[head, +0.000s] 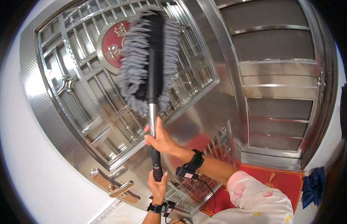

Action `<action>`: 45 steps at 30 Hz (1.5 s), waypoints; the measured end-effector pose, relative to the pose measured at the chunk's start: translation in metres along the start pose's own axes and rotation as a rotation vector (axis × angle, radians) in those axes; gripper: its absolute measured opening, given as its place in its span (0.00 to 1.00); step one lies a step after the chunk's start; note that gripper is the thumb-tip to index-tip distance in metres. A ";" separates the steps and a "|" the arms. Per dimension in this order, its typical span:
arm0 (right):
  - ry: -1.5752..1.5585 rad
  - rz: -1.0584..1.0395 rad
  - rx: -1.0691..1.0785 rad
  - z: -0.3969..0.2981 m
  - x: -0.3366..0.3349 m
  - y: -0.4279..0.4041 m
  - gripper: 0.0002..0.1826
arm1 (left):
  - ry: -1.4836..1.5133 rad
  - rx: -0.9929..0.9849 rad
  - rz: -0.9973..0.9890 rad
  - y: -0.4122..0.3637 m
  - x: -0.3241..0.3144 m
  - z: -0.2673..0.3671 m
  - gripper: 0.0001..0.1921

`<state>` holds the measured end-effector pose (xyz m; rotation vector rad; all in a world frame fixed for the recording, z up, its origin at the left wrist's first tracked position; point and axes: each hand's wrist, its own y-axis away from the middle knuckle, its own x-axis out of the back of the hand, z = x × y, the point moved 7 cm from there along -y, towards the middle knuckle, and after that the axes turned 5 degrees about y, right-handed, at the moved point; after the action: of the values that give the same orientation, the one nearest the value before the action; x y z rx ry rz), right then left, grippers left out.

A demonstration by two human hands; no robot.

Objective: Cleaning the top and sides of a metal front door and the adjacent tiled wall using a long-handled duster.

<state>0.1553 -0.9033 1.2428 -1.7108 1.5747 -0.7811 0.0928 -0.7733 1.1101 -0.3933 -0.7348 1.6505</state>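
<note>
A duster with a grey microfibre chenille head [134, 58] and a telescopic metal handle [152, 112] is held nearly upright in both hands. Low on the handle, my left hand [157, 182] grips the black end with red bands. Higher up, my right hand [159, 138] is wrapped around the metal tube. The duster's head is in front of the upper panel of a stainless steel door [195, 112], over bars and beside a round red medallion [113, 46]. Whether the fibres touch the door cannot be told.
Below left is the door's lever handle [121, 189]. A second steel door [279, 75] stands at right, with a red mat [285, 183] at its foot. Dark blue cloth [314, 187] lies beside the mat. A white wall [30, 154] borders the left. Both wrists wear strapped devices with cables.
</note>
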 end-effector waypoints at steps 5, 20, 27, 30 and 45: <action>0.041 -0.208 0.166 -0.047 -0.065 -0.010 0.39 | 0.157 -0.031 0.107 -0.010 -0.005 0.017 0.12; 0.286 -0.051 0.457 -0.101 -0.045 -0.079 0.36 | 0.238 -0.227 0.137 -0.116 -0.010 0.094 0.12; 0.540 0.197 0.452 -0.105 0.040 -0.116 0.38 | 0.145 -0.249 -0.009 -0.149 -0.062 0.134 0.11; 0.506 0.292 0.385 -0.100 0.076 -0.112 0.37 | 0.112 -0.206 -0.064 -0.148 -0.082 0.141 0.14; -0.124 0.213 -0.289 0.026 0.098 -0.002 0.13 | -0.172 0.028 -0.211 -0.021 -0.043 0.028 0.20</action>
<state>0.1863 -0.9983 1.2278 -1.7142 1.8134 -0.3482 0.1005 -0.8207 1.1391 -0.1478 -0.8504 1.5048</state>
